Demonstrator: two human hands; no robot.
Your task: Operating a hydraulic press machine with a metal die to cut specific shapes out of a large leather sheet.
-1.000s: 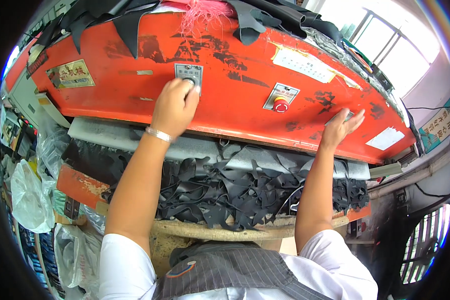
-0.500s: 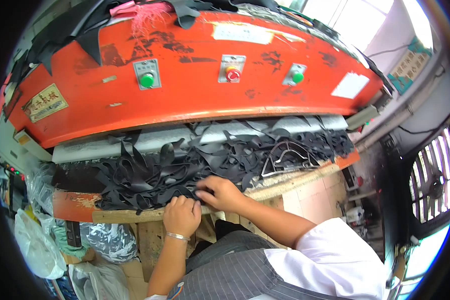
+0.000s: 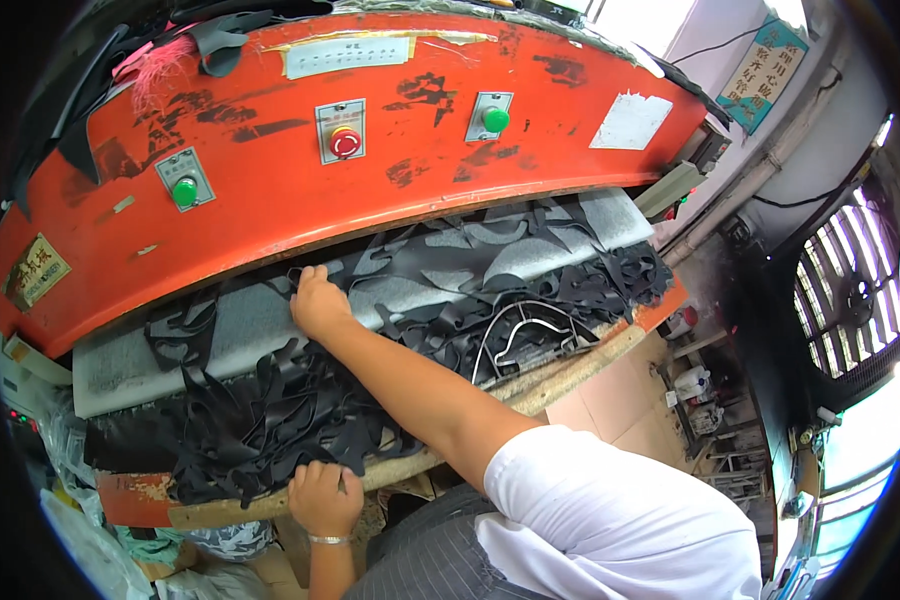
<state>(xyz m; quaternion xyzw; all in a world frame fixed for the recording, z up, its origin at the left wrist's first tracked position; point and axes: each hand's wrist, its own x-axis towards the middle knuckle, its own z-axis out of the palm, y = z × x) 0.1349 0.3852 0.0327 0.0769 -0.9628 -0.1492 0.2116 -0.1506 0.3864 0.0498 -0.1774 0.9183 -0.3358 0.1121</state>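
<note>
My right hand (image 3: 320,305) reaches across to a white cutting board (image 3: 115,375) under the red press (image 3: 270,190). Its fingers are curled down at the board's far side, next to black sheet scraps (image 3: 420,262); what they hold is hidden. Nearer to me, my left hand (image 3: 326,497) is closed at the wooden front edge (image 3: 400,470), beside a heap of black offcuts (image 3: 270,420). I cannot make out what its fingers hold. A curved metal cutting die (image 3: 550,365) lies among offcuts to the right of my right forearm.
The press front carries a red stop button (image 3: 345,143) and two green buttons, one being the right green button (image 3: 495,119). Plastic bags (image 3: 90,550) stand at lower left. A black fan (image 3: 855,300) is on the right.
My right hand has moved from beside the left hand, forward over the board. The left hand stays near the front edge. More of the white board and flat black scraps now shows; the view has shifted.
</note>
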